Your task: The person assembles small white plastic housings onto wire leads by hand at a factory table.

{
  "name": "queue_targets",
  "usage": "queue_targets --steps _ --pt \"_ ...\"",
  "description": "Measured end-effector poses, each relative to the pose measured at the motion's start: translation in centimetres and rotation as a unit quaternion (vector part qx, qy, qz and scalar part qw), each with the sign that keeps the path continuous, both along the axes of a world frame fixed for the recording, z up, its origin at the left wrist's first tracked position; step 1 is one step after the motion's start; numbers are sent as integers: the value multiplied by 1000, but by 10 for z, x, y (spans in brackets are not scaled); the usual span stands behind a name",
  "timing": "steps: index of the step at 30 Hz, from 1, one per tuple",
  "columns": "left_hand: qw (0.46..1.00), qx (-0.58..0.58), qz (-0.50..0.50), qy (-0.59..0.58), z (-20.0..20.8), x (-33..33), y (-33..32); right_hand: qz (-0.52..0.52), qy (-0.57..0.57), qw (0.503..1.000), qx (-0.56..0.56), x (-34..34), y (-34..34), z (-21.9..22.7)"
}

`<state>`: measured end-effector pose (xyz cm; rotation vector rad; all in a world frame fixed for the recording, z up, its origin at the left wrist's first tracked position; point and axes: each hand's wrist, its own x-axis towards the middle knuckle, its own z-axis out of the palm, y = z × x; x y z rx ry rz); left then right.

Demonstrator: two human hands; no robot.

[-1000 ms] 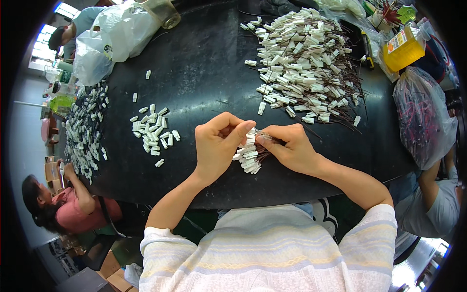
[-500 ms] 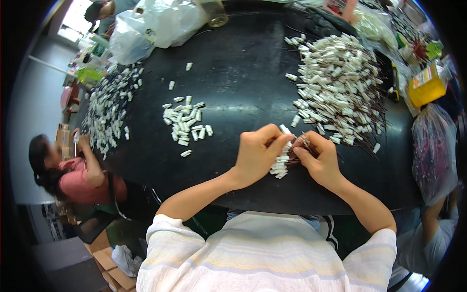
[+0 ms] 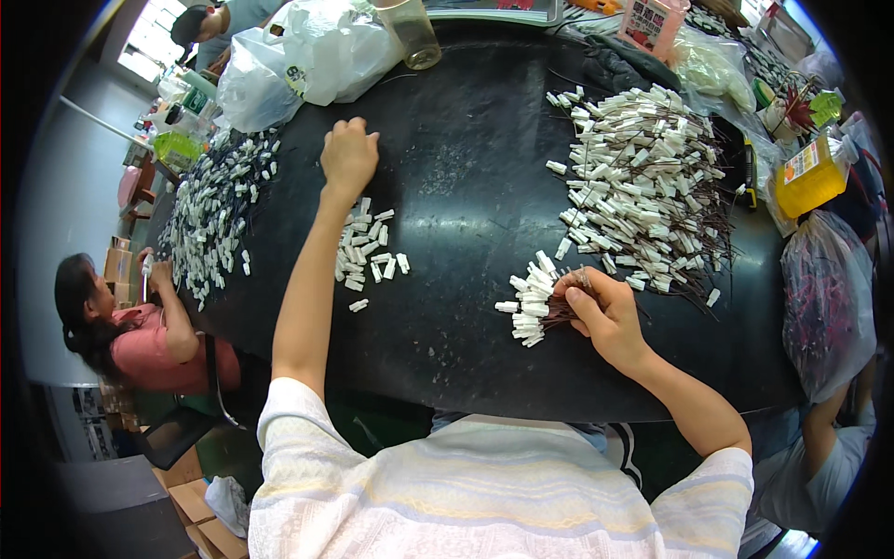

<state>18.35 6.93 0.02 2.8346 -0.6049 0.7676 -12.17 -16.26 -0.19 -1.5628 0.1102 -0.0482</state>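
Bunched in my right hand (image 3: 603, 312) is a bundle of thin brown wires with white connectors (image 3: 531, 303); the connector ends fan out to the left, just above the black table (image 3: 447, 363). My left arm reaches far forward. My left hand (image 3: 350, 156) is over the table beyond a small group of loose white connectors (image 3: 365, 247), its fingers curled downward. Whatever lies under or between those fingertips is hidden. Right of the middle is a large heap of white connectors with brown wires (image 3: 643, 177), just beyond my right hand.
Another heap of white connectors with dark wires (image 3: 209, 219) spreads at the left, where a co-worker in a pink top (image 3: 158, 349) sits. White plastic bags (image 3: 326, 56) and a clear cup (image 3: 410, 37) stand at the far edge. To the right are a yellow bottle (image 3: 812, 177) and a filled clear bag (image 3: 827, 307).
My left hand has left the bundle and moved far forward and left, past the loose connectors. My right hand keeps the bundle, whose white ends now show more openly.
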Motion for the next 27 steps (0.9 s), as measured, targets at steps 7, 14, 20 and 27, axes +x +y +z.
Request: queue_targets --steps 7,14,20,27 --pt "917 -244 -190 252 8 -33 -23 -13 -1 1000 -4 2 0 1" --pt "662 -390 -311 560 32 -177 -66 -19 16 999 -41 0 -1 2" --pt "637 -374 -319 594 23 -182 -63 -23 -21 997 -71 2 2 -7" --pt "714 -287 -390 506 26 -180 -68 -1 -49 992 -115 1 -4 -7"
